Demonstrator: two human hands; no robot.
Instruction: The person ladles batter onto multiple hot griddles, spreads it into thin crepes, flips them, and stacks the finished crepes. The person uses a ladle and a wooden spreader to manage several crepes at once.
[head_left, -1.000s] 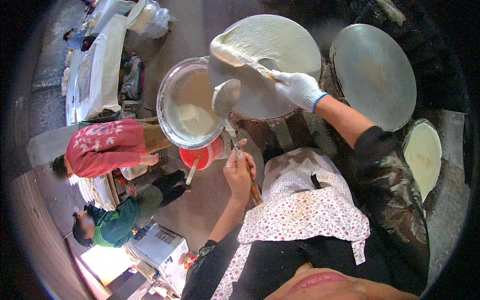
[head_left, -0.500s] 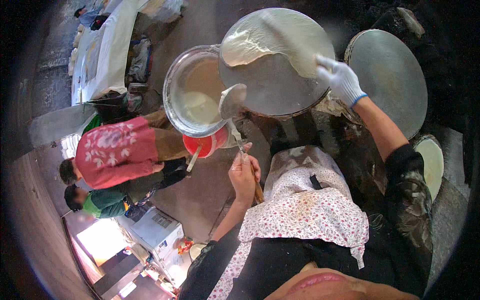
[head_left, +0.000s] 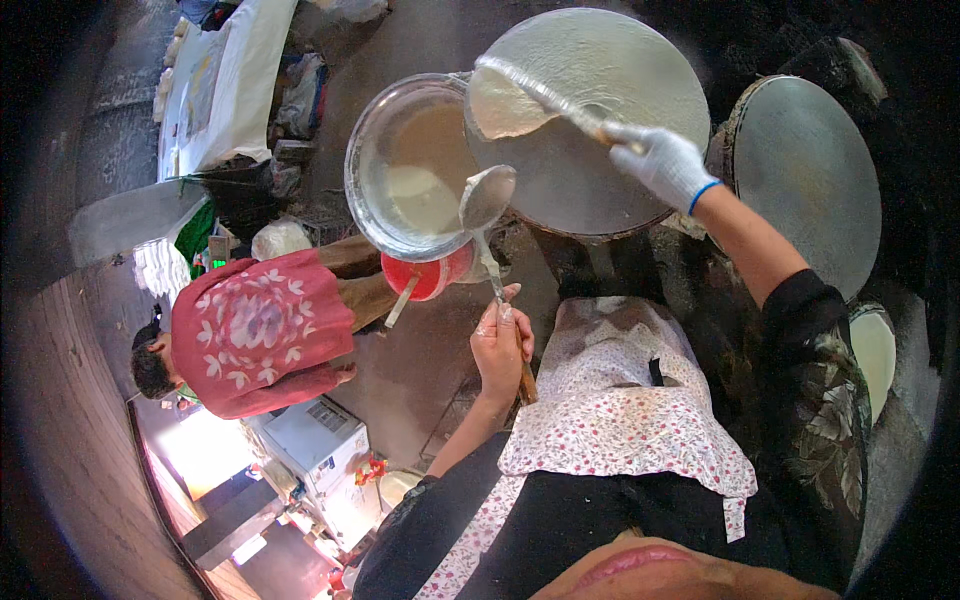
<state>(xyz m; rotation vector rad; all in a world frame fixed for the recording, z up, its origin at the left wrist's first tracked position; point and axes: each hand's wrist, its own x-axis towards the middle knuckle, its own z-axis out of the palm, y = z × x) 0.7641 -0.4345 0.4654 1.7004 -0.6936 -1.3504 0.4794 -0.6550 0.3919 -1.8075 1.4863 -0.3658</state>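
Head view: your gloved right hand is closed on the spreader, which has swung leftward over the pale batter on the round griddle, top centre; the griddle's lower part is bare, so the spreading looks partway done. Your left hand, well apart, grips the ladle near frame centre, beside the basin.

A grey-brown floor runs through the middle of the frame, with a white-covered table at the upper left, a boxy white cabinet at the lower left beside a glaring patch of light, and a brown, lined wall or ceiling curving along the left edge.
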